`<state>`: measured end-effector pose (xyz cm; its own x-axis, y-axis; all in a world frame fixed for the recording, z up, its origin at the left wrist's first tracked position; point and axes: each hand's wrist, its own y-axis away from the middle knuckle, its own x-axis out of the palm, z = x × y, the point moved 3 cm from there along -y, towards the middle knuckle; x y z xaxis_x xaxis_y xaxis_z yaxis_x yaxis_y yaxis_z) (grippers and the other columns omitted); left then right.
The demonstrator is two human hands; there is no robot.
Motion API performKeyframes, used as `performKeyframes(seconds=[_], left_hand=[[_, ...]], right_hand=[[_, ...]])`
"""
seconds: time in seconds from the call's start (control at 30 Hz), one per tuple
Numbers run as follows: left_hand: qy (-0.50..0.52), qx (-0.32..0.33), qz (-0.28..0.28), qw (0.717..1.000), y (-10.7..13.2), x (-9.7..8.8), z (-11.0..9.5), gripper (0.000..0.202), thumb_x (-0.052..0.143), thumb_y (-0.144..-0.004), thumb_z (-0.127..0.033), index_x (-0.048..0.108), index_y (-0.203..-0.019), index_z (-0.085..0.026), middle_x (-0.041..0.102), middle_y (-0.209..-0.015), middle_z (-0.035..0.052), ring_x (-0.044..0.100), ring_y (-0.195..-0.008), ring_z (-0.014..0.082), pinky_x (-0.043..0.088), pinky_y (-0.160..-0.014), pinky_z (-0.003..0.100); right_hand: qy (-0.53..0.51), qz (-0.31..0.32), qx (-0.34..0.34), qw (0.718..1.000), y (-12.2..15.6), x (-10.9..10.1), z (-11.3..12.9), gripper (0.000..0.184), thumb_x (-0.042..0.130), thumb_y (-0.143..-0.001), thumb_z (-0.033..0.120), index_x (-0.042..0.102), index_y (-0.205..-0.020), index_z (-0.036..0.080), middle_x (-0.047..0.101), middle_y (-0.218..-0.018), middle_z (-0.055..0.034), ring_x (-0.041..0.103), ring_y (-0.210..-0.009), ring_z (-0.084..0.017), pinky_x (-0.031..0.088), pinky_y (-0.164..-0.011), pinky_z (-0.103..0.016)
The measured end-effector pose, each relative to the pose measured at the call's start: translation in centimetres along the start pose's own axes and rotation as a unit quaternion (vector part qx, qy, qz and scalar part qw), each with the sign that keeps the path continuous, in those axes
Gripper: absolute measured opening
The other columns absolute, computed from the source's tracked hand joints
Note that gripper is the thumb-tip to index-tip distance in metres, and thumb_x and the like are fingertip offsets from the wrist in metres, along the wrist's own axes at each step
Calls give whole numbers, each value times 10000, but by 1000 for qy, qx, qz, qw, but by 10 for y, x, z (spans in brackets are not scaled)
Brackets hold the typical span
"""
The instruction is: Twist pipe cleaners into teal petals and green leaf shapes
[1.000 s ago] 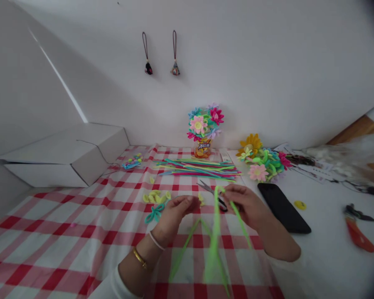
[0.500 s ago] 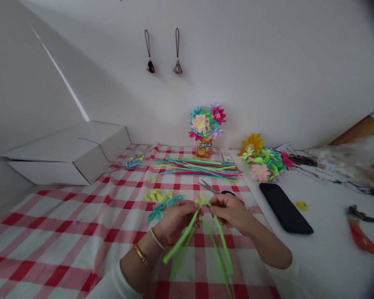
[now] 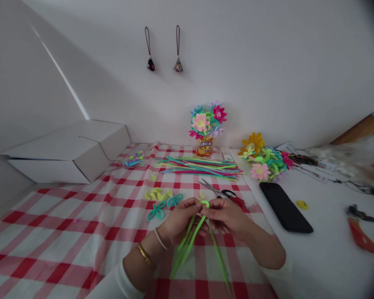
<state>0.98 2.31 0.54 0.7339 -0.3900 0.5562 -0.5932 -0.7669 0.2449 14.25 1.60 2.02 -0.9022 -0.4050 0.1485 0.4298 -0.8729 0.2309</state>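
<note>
Both hands meet over the red-and-white checked cloth (image 3: 65, 224). My left hand (image 3: 180, 220) and my right hand (image 3: 226, 216) pinch the bent top of a lime green pipe cleaner (image 3: 191, 238), whose small loop pokes up between the fingertips. Its long ends hang down toward me, one trailing right. Scissors (image 3: 220, 192) lie just beyond my right hand. Teal pipe-cleaner loops (image 3: 162, 205) and small yellow pieces (image 3: 157, 194) lie to the left of my left hand.
A pile of coloured pipe cleaners (image 3: 202, 167) lies farther back, with a jar of pipe-cleaner flowers (image 3: 205, 128) behind it. More flowers (image 3: 263, 162), a black phone (image 3: 285, 207), orange pliers (image 3: 361, 234) and a white box (image 3: 68, 151) surround the work area.
My hands have drawn closer together and the green pipe cleaner's legs have been folded in, leaving a small loop at the top. The scissors handles are now uncovered.
</note>
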Motion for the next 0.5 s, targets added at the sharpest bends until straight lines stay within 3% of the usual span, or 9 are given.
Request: performKeyframes(seconds=[0.1, 0.23, 0.33, 0.5], left_hand=[[-16, 5, 3, 1000, 0, 0, 1, 254, 657, -704, -390, 534, -739, -170, 606, -576, 8, 563, -397, 132, 332, -343, 186], [-32, 11, -1, 999, -1, -3, 0, 256, 671, -703, -370, 568, -751, -141, 643, -607, 33, 531, -346, 92, 235, -284, 155], [-20, -2, 4, 1000, -2, -5, 0, 242, 676, -704, -341, 588, -774, -126, 648, -605, 36, 548, -354, 102, 298, -289, 154], [9, -39, 46, 998, -1, -4, 4, 210, 635, -749, -309, 599, -839, -123, 680, -692, 76, 644, -493, 173, 473, -384, 209]], right_hand=[[4, -45, -28, 999, -1, -7, 3, 222, 703, -675, 341, 590, -684, 150, 514, -528, 54, 359, -373, -21, 222, -351, -167], [-48, -56, -29, 997, -3, -13, 3, 283, 728, -655, 292, 604, -883, 181, 519, -575, 63, 411, -408, -38, 258, -380, -172], [-71, -22, -40, 996, -4, -12, 2, 297, 724, -668, 279, 623, -928, 177, 531, -572, 56, 428, -429, -44, 292, -411, -180], [-91, 6, -45, 995, -6, -11, -1, 210, 755, -639, 230, 658, -814, 167, 583, -610, 29, 490, -484, -54, 332, -462, -187]])
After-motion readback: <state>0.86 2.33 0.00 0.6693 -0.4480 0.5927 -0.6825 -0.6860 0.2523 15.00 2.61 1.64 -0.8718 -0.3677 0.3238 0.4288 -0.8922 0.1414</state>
